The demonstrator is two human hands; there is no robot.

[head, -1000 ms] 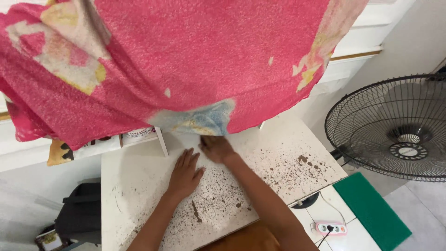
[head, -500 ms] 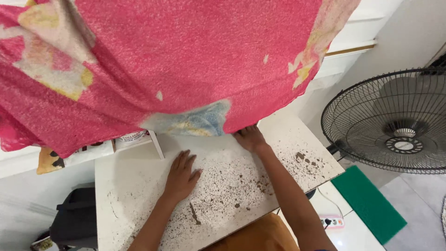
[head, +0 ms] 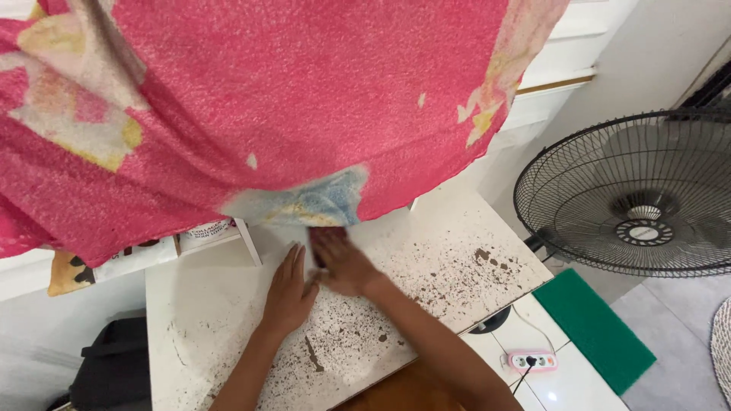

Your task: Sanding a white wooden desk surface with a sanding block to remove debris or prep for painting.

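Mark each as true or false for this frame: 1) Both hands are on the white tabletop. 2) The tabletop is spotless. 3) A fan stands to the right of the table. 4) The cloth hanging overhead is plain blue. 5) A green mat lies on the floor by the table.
1) True: the left hand lies flat on the white tabletop, and the right hand rests beside it, blurred.
2) False: it is covered in brown specks.
3) True: a black fan stands there.
4) False: the cloth is mostly pink with pale yellow and blue patches.
5) True: the green mat lies near a white power strip.
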